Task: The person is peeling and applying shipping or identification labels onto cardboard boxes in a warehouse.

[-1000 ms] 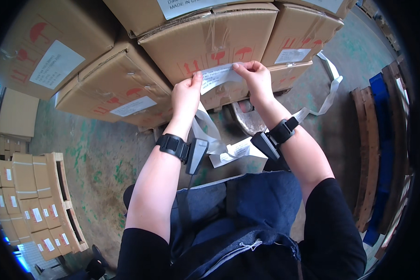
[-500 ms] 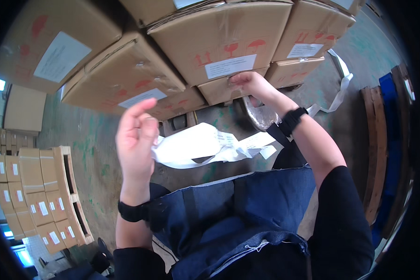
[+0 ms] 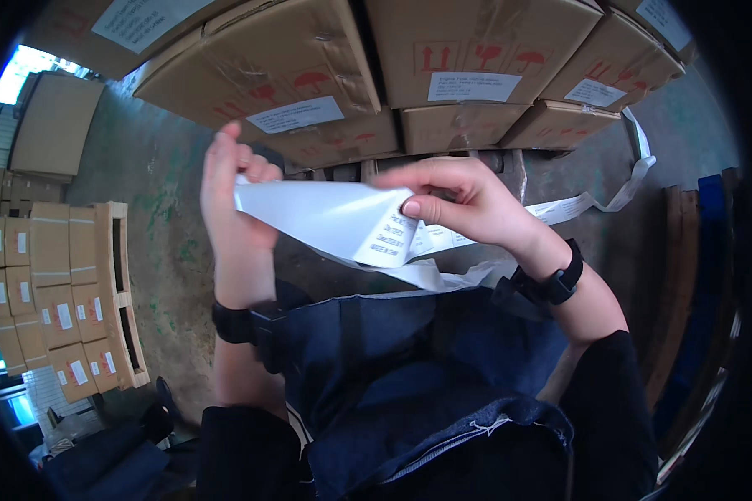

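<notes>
A long white strip of printed labels (image 3: 309, 215) stretches between my two hands. My left hand (image 3: 241, 213) is closed on its left end, fingers curled. Farther right, my right hand (image 3: 468, 199) pinches the strip with thumb and fingers by a printed label. Beneath my right hand the strip bends and hangs crumpled in front of my dark blue apron (image 3: 426, 351). Just beyond my hands stand stacked brown cartons (image 3: 485, 42) with white labels and red handling symbols. My left fingers are partly blurred.
More of the strip (image 3: 641, 171) trails over the floor at the right. Wooden and blue pallets (image 3: 685, 275) stand along the right edge. At the left, a wooden pallet (image 3: 119, 292) stands beside smaller stacked cartons (image 3: 58, 309).
My right hand has left the carton face and come back to grip the strip. The strip is now pulled taut between both hands. The view has shifted, with the cartons higher and further right.
</notes>
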`<state>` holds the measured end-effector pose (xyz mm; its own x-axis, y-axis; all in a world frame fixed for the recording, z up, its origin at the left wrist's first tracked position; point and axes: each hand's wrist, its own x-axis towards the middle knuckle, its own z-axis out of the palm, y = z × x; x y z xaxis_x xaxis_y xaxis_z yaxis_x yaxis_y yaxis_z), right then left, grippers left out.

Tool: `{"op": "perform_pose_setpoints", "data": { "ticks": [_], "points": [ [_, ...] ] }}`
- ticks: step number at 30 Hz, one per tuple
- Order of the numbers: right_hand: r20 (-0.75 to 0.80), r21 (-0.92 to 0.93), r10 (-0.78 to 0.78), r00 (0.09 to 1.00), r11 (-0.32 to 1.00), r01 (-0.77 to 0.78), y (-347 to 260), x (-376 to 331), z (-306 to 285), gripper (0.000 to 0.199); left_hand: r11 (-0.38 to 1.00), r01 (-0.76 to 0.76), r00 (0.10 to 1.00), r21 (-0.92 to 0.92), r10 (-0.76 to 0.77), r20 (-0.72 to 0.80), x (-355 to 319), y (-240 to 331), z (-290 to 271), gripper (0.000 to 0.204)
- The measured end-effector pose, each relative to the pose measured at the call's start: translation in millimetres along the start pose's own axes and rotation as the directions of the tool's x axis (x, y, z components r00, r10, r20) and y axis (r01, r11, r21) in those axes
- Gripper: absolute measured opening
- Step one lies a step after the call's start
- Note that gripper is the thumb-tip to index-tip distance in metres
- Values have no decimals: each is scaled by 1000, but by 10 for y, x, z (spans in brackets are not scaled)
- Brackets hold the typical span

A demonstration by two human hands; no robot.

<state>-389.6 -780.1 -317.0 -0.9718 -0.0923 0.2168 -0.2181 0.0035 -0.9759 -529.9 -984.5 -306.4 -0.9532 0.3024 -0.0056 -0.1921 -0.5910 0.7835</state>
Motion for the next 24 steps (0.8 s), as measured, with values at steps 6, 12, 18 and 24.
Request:
{"op": "perform_pose_setpoints", "data": {
  "ticks": [6, 12, 18, 24],
  "points": [
    [-185, -160, 82, 979, 981, -113, 184, -299, 13, 10, 988, 150, 979, -44, -155, -134, -117, -560, -231, 19],
    [-385, 245, 26, 923, 967, 75, 222, -700, -474, 8, 966, 212, 939, 146, -160, -305, -42, -625, -974, 21],
    [-185, -237, 414, 891, 861, -450, 78, -718, -1235, 14, 421, 221, 760, 879, -640, 115, 153, -315, -479, 26],
    [57, -755, 284, 957, 639, -144, 1374, -232, -957, 42, 240, -182, 639, 953, -708, 300, 222, -2187, 98, 50]
  ]
}}
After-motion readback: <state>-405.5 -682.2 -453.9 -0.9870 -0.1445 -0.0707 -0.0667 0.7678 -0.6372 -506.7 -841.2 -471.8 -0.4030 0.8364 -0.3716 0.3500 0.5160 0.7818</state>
